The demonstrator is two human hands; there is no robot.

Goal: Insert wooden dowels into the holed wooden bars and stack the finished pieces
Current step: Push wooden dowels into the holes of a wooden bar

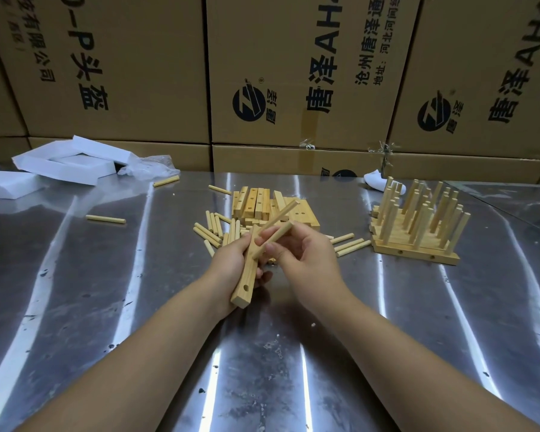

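Inserting step in hand: your left hand grips the holed bar mid-bench, first dowel apparently seated. Your right hand pinches a second dowel against the bar. Next, square its tip to a hole; the finished stack stands at two o'clock.

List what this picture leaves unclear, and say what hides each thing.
Head view:
1. Bar: middle covered by the left hand, so holes there are unseen.
2. Dowel: fingers of the right hand crowd its lower end; seated or not, cannot tell.
3. Stack: layer count screened by its own dowels.
4. Boxes: print cut off by the top edge.
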